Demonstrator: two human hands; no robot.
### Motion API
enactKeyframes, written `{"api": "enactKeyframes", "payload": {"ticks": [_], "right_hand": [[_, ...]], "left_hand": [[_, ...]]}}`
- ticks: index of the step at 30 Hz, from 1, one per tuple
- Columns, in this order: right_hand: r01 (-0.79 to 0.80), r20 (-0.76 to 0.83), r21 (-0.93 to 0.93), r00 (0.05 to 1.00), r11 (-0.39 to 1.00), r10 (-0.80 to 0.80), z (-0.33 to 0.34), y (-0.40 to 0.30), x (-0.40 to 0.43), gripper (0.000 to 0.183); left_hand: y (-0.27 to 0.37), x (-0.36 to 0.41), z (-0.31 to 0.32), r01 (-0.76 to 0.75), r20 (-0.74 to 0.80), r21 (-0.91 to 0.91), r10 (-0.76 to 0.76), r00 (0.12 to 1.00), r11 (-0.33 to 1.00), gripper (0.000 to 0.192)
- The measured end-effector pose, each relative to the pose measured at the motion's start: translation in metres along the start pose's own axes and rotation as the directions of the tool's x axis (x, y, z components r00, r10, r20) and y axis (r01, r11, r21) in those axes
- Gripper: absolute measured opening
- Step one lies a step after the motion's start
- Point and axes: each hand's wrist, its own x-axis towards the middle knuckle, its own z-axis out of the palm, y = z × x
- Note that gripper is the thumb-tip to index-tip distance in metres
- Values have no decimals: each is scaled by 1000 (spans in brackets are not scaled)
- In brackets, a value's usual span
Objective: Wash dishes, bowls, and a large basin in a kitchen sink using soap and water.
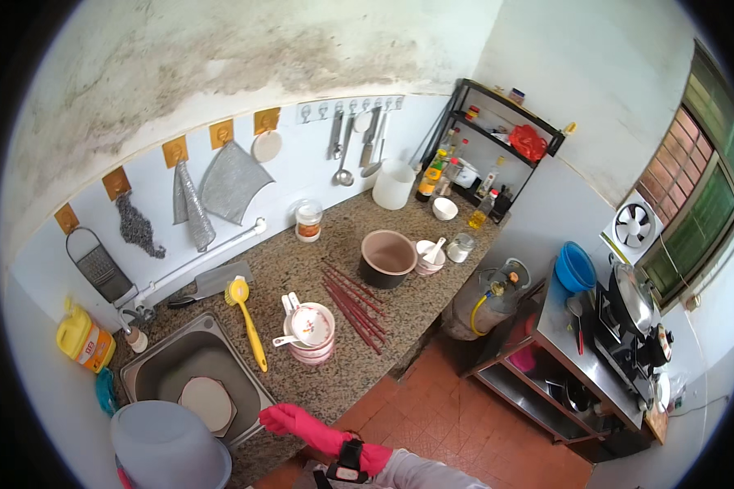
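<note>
My right hand (281, 420), in a pink rubber glove, is at the front right rim of the steel sink (251, 373). Its fingers lie close together; nothing shows in them, and whether they touch the rim I cannot tell. In the sink sits a round white lid or board (206, 403) on a darker angular piece. A grey plastic basin (162, 440), bottom up, covers the sink's front left corner. The pink strip (122, 478) at its left edge may be my left glove, mostly hidden. Stacked white bowls (312, 351) with ladles stand right of the sink, near a yellow brush (248, 324).
On the granite counter are a cleaver (220, 280), dark red chopsticks (355, 312), a brown pot (388, 260) and a glass jar (308, 220). A yellow detergent jug (85, 339) stands left. Beyond the counter's edge are a gas cylinder (480, 305) and a steel stove table (587, 360).
</note>
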Motion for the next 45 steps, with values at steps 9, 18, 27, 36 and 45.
{"api": "enactKeyframes", "payload": {"ticks": [9, 18, 27, 36, 45], "right_hand": [[112, -13, -32, 994, 993, -112, -48, 13, -77, 42], [138, -47, 109, 990, 985, -133, -139, 23, -193, 52], [277, 3, 654, 930, 704, -369, -193, -32, -306, 69], [675, -640, 626, 731, 390, -237, -313, -84, -376, 72], [356, -776, -291, 455, 888, -437, -412, -188, -420, 49]], "left_hand": [[27, -63, 8, -147, -38, -53, 145, 989, 988, 62], [32, -135, 76, -174, 147, -295, 225, 963, 939, 62], [-84, -214, 283, 503, 736, -397, -61, 675, 768, 61], [-216, -326, 462, 627, 850, 88, -386, 358, 774, 60], [-252, -307, 491, 342, 592, 701, -778, 210, 625, 48]]}}
